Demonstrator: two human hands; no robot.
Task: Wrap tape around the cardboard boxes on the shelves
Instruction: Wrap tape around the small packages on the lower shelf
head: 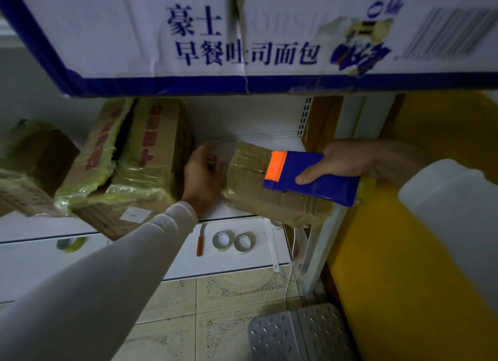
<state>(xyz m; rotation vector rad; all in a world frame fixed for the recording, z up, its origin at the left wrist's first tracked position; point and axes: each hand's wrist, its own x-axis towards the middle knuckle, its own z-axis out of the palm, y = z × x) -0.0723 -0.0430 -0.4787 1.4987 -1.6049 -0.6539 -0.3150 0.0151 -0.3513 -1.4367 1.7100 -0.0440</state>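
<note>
On the middle shelf [242,145] a small cardboard box [253,182] lies at the right end, its near corner jutting past the shelf edge. It already carries several bands of clear yellowish tape on its top and left end, so this box looks well along, though the lower right part still shows bare cardboard. The right hand [347,161] grips a blue tape dispenser [312,180] with an orange front piece, fingers and thumb curled round its body; the dispenser sits over the right part of the box top, seemingly on or just above it. Whether tape is running from it now is not clear. The left hand [204,172] lies against the left end of the box, fingers loosely bent; whether they press flat or hook the edge I cannot tell.

To the left on the same shelf, a larger brown box with red print [142,169] is heavily wrapped in the same tape and looks done, and another taped box [29,161] sits further left. Above, a white and blue printed carton [188,42] shows a split seam with no clear sign of fresh tape, so it probably remains to do.

On the lower shelf [177,263] lie 2 tape rolls [234,242] side by side, an orange-handled cutter [200,242] just beside them, and 1 more roll [70,244] well to the left
</note>
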